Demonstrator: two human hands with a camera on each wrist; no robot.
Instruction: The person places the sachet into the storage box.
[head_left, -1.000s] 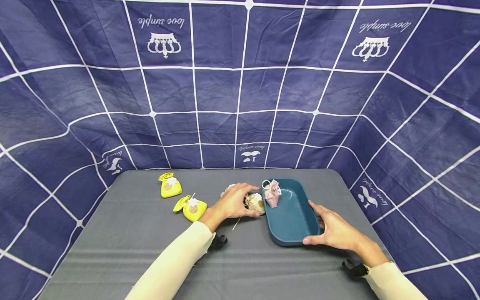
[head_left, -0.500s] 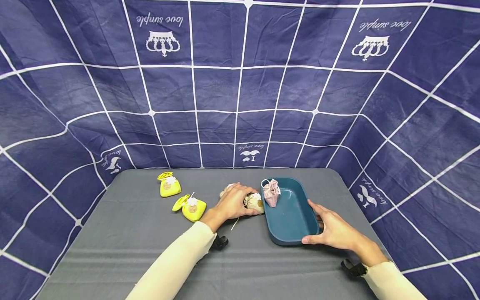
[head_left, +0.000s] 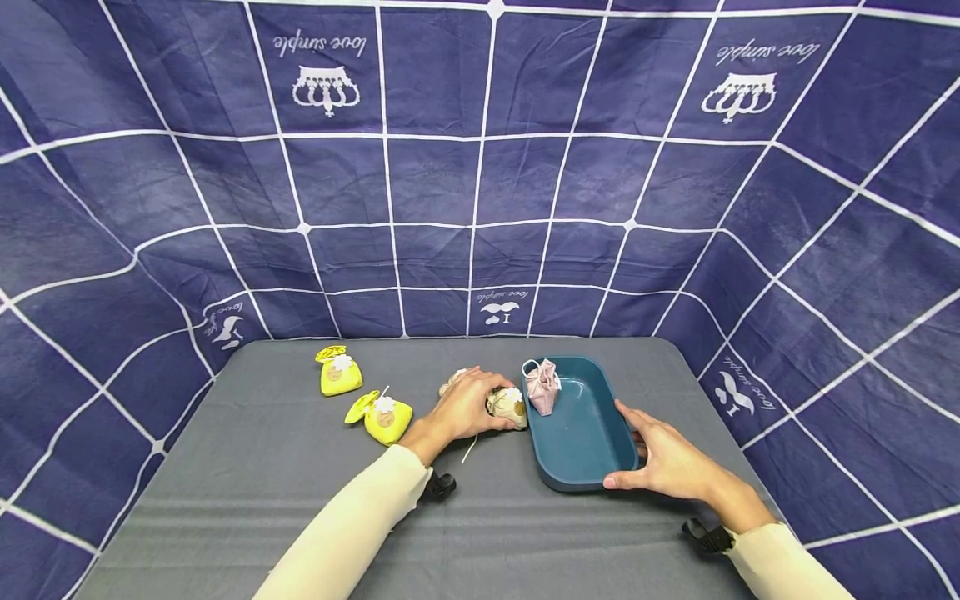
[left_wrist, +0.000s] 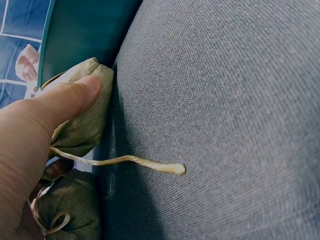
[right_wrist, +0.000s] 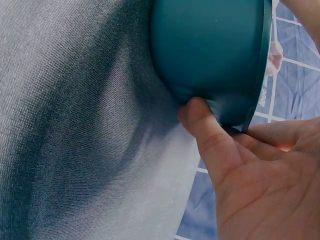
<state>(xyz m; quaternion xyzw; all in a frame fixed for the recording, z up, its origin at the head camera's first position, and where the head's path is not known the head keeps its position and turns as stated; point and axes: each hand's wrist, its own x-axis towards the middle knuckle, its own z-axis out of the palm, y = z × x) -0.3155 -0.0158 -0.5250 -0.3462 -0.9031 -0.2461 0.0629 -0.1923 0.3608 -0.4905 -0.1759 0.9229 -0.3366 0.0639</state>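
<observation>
My left hand (head_left: 472,402) grips a beige drawstring sachet (head_left: 510,406), which has a white flower and sits against the left wall of a blue plastic box (head_left: 585,471). In the left wrist view the thumb lies along that sachet (left_wrist: 90,125), and a cord trails over the cloth. A second beige sachet (left_wrist: 72,207) is partly hidden under the same hand. My right hand (head_left: 667,458) holds the box at its near right corner, thumb on the near wall and fingers along the right side. Inside the box, a pink sachet (head_left: 543,390) leans at the left wall.
Two yellow sachets (head_left: 388,421) with white flowers lie on the left part of the grey cloth-covered table (head_left: 480,533). A dark blue grid-patterned curtain (head_left: 435,183) encloses the back and both sides.
The thumb and fingers of my left hand have drawn closer around the beige sachet. My right hand and the box stay in place.
</observation>
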